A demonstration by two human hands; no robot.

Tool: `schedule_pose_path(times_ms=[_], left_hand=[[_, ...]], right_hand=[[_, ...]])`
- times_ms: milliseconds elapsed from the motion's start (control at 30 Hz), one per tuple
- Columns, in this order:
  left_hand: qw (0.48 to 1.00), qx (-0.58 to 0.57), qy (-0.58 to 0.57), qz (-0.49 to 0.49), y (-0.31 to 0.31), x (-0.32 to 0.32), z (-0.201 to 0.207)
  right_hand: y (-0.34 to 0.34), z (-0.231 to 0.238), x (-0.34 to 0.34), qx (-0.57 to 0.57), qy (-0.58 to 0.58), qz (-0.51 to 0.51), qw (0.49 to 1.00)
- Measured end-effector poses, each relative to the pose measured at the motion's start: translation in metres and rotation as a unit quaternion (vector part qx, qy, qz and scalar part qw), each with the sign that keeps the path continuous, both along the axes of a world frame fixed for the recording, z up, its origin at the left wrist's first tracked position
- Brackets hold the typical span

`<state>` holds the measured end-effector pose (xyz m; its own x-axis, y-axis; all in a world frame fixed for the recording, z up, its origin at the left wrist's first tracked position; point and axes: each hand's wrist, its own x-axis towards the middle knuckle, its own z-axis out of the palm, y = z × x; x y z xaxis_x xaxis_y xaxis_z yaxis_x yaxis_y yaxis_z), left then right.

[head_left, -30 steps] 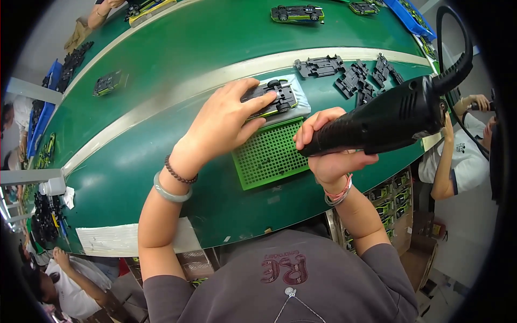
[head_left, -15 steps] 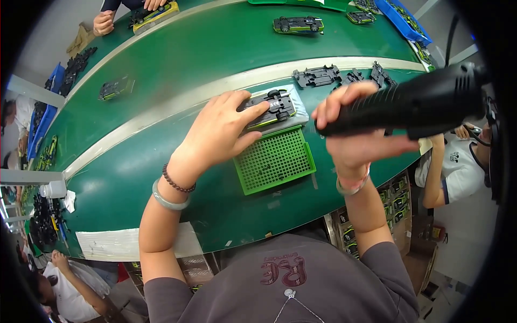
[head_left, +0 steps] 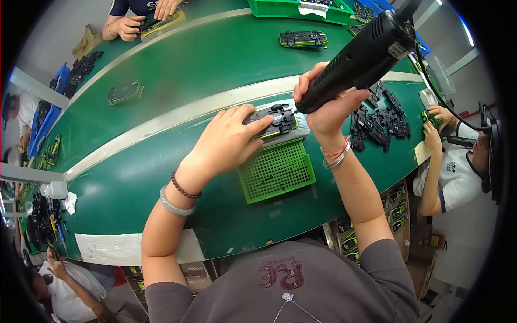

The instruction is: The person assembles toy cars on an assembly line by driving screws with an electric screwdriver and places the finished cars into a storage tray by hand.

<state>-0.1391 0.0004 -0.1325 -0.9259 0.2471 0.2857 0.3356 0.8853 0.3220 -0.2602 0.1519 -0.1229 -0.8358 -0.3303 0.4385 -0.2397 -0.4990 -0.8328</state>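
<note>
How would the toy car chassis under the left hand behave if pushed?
The toy car chassis looks like thin rigid plastic, so probably light and stiff. It lies wheels-up under the left hand, so it would likely slide rather than roll on the green perforated tray.

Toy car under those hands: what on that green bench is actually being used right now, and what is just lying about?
In use:
left hand pressing down the toy car chassis
right hand gripping the black power screwdriver
green perforated tray beneath it

Lying about:
pile of black chassis parts
finished car on the belt
green bin
</note>
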Motion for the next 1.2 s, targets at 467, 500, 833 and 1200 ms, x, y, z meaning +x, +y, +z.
schedule_pose_path(times_ms=[467, 500, 833, 1200], left_hand=[[1.000, 0.009, -0.011, -0.006, -0.001, -0.002, 0.000], [1.000, 0.010, -0.011, -0.005, -0.001, -0.002, 0.000], [1.000, 0.019, -0.017, -0.010, -0.005, -0.005, 0.000], [1.000, 0.007, -0.001, 0.003, 0.000, -0.002, -0.005]], right_hand=[[-0.011, -0.008, -0.010, 0.020, 0.003, 0.024, 0.999], [-0.012, -0.009, -0.011, 0.014, -0.008, 0.024, 1.000], [-0.014, -0.008, -0.011, 0.043, 0.012, 0.042, 0.998], [-0.008, -0.005, -0.006, 0.115, 0.009, 0.019, 0.993]])
